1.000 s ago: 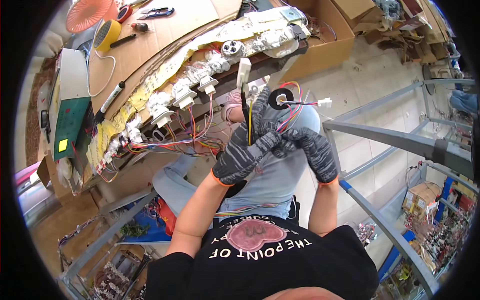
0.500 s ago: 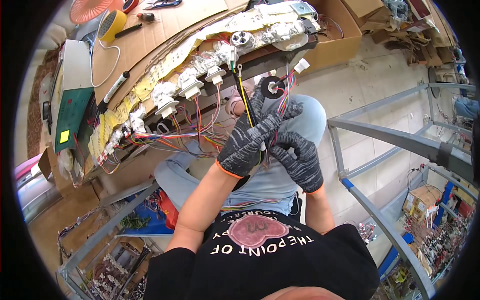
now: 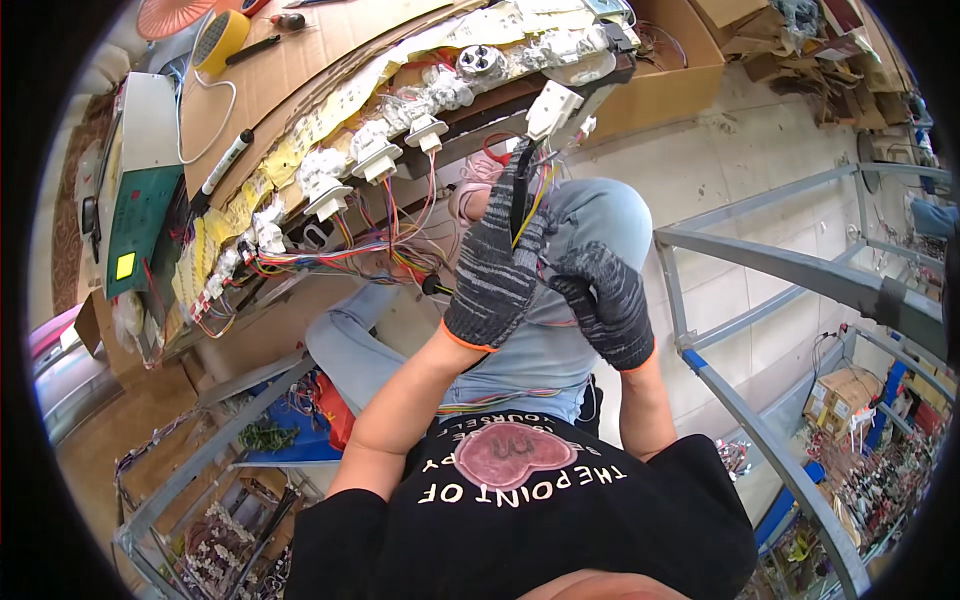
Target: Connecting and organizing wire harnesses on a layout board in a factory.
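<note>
Presently: left hand (image 3: pixel 497 275), gloved, fingers clenched round wire bundle (image 3: pixel 527 195) below the bench (image 3: pixel 300 90), keeping it taut; white connector (image 3: pixel 552 108) atop. Right hand (image 3: pixel 603 300) pinching the bundle's lower strands, steadying them.

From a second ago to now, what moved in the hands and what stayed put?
The left hand has risen along the wire bundle, which now stands more upright, its white connector up by the bench edge. The black tape ring seen near the fingers a second ago no longer shows. The right hand stays just beside the left, lower down. The row of white connectors on the bench is unchanged.
</note>
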The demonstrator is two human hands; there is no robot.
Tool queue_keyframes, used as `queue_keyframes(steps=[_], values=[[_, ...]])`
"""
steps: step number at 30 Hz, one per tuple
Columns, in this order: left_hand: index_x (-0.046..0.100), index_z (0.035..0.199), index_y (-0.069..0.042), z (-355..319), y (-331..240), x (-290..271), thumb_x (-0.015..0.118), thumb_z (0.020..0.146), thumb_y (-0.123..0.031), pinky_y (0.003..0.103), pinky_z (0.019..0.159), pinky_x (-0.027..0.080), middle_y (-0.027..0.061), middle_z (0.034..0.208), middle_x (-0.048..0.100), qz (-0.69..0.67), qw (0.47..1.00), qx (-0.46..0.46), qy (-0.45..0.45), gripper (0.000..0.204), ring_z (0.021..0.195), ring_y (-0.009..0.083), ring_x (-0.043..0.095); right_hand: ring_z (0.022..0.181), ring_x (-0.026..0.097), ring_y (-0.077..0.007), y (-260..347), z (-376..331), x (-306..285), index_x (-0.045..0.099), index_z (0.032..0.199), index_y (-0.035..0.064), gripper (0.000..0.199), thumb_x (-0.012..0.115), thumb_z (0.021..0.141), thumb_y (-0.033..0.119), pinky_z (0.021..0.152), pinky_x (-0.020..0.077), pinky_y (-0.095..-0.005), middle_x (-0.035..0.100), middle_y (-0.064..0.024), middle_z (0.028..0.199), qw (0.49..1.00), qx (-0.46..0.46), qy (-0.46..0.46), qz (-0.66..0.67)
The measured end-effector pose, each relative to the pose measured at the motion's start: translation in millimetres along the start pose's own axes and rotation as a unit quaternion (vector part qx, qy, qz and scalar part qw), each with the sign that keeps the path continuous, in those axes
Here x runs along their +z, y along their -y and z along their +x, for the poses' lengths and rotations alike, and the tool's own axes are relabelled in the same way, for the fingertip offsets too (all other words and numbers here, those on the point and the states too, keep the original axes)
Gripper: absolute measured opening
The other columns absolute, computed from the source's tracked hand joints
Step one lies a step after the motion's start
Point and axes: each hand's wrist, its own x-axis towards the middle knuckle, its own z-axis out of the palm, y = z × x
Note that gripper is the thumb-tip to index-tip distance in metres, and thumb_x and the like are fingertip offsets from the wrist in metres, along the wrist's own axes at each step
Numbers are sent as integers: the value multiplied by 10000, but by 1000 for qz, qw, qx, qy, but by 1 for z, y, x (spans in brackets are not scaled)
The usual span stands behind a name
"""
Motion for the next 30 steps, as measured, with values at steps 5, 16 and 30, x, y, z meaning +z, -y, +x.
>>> queue_keyframes(steps=[5,16,30], values=[[390,1244,6,1,-4,-7,454,864,-34,305,669,458,159,953,543,119,990,32,72,387,779,214,560,782,571,-162,-12,-11,3,570,833,35,219,710,671,-8,703,475,-301,572,-55,859,887,237,58,392],[368,1292,-62,2,-37,-14,437,890,-59,134,370,273,-5,761,510,-463,840,-261,111,408,441,-6,378,866,574,-205,-18,-9,-8,611,817,36,220,704,651,-73,757,476,-318,607,-87,884,883,193,65,422],[455,1232,-44,-13,-24,-3,485,870,-40,238,783,441,64,969,601,-180,980,-73,52,363,838,95,562,557,443,-87,-7,11,-12,472,1012,100,205,584,841,117,482,372,-208,479,-19,811,715,221,-145,648]])
